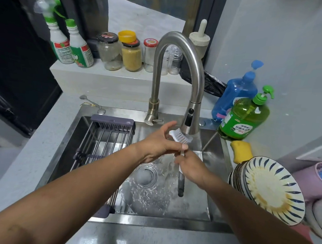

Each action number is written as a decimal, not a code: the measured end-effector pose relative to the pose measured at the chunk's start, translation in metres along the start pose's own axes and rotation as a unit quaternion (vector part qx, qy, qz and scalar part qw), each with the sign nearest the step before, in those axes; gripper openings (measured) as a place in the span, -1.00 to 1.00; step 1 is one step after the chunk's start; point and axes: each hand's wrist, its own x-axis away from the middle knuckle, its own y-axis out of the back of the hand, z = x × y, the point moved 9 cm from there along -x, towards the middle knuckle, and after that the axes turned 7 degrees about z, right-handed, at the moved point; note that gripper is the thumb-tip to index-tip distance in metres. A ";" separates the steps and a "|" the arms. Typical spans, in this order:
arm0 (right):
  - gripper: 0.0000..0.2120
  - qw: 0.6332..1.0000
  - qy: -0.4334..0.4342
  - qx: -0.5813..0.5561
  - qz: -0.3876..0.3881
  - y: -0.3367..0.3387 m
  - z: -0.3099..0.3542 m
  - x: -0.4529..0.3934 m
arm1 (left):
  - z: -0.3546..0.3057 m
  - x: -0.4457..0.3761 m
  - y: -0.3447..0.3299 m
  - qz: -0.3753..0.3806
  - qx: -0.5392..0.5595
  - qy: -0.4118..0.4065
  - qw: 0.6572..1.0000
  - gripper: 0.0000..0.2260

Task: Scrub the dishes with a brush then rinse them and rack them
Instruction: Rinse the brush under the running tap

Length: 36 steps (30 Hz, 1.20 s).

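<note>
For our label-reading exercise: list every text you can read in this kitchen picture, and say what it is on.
Green soap bottle: label with Chinese characters, too blurred to quote.
Two spray bottles: printed labels, unreadable.
Jars: lid print, unreadable.
Blue bottle: pink tag, no legible text.

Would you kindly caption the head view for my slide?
Right hand holds brush under the faucet; left hand touches its bristles.

A home kitchen: steel sink (215, 182) with faucet (178, 66), dish soap bottle (244, 118), food jars (131, 55), stacked plates (270, 189).
</note>
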 end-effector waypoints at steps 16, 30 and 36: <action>-0.70 0.994 -0.027 0.104 0.026 0.015 -0.047 0.000 | -0.061 0.043 0.072 -0.314 -0.096 -0.081 0.941 -0.45; -0.67 0.999 0.019 -0.017 0.040 0.086 0.003 0.005 | 0.049 0.055 0.135 -0.267 0.095 0.155 0.946 -0.39; -0.67 0.963 0.047 -0.264 0.036 0.082 0.010 0.011 | 0.122 0.048 0.103 -0.177 0.128 0.256 0.942 -0.39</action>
